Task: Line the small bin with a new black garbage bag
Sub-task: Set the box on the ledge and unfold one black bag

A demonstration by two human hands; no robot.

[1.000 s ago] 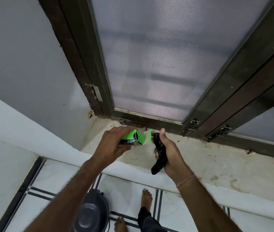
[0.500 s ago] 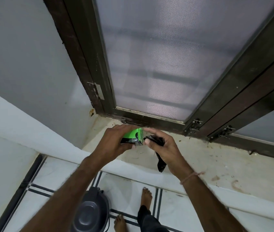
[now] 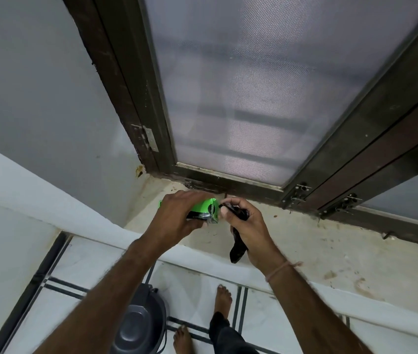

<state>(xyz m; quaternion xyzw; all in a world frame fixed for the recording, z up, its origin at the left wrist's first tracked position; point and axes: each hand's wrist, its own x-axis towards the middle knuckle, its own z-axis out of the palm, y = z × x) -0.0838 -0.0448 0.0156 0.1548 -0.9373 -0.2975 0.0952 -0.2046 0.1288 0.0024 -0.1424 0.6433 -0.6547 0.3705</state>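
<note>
Closing the gap from a second ago, the right hand (image 3: 251, 228), curled round a rolled black garbage bag (image 3: 237, 249), meets the green bag box (image 3: 205, 208) that the left hand (image 3: 174, 215) grips over the windowsill (image 3: 330, 251); the small bin (image 3: 136, 325) stands on the floor below.

I get a poor view of the green packet (image 3: 207, 210): the left hand (image 3: 174, 218) wraps over most of it above the left end of the sill (image 3: 330, 254), and only its right end shows, the print too small to read. The black bag (image 3: 237, 249) passes behind the right hand (image 3: 252, 232), hiding its middle. The left forearm crosses the bin (image 3: 136, 328), the bottom edge cuts it, and I cannot see inside. Shapes behind the window mesh (image 3: 241, 98) are blurred.
</note>
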